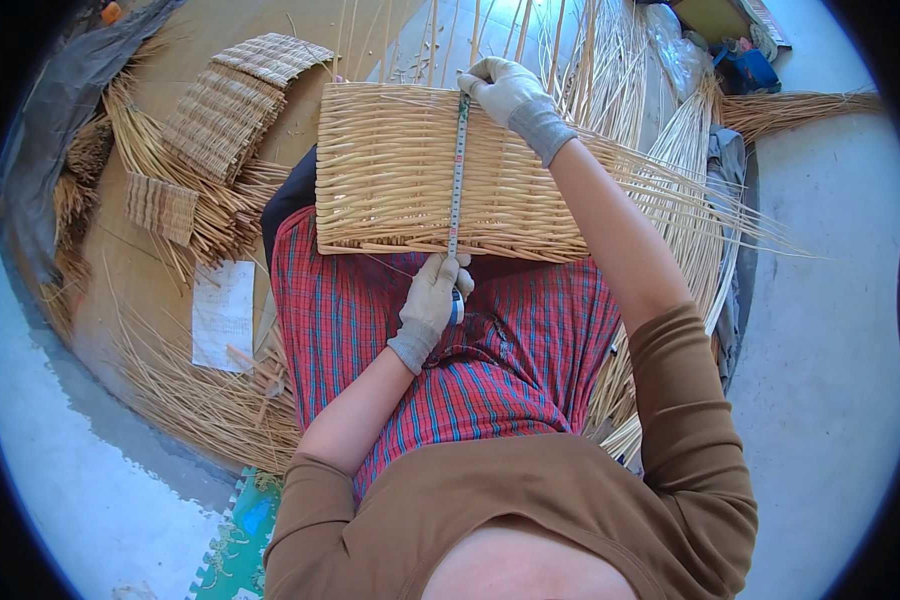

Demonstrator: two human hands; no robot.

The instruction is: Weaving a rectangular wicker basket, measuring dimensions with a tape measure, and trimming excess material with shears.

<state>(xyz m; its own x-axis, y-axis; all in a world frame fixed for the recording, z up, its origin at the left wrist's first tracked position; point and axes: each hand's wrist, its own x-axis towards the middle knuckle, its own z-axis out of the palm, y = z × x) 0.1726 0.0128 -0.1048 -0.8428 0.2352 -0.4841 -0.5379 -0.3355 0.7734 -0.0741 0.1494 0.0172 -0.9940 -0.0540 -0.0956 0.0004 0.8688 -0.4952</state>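
Observation:
A woven wicker panel (pixel 380 170) of pale rods lies across my lap, on a red and blue plaid cloth (pixel 360 330). Down its face runs the pulled-out blade of a tape measure (pixel 457 185), from the far edge to the near one. My gloved right hand (pixel 505 92) pinches the blade's end at the panel's far edge. At the near edge, my gloved left hand (pixel 433 298) is closed round the tape measure's case, of which only a small blue part shows. Unwoven upright rods stick out beyond the far edge, and loose ends trail off the right side.
Finished woven pieces (pixel 225 120) lie at the left on bundled rods. Near them is a sheet of paper (pixel 222 315). Long loose rods (pixel 200 395) spread on the floor at the lower left, more (pixel 670 190) at the right. A clear plastic bag (pixel 675 55) and blue container (pixel 748 70) sit far right.

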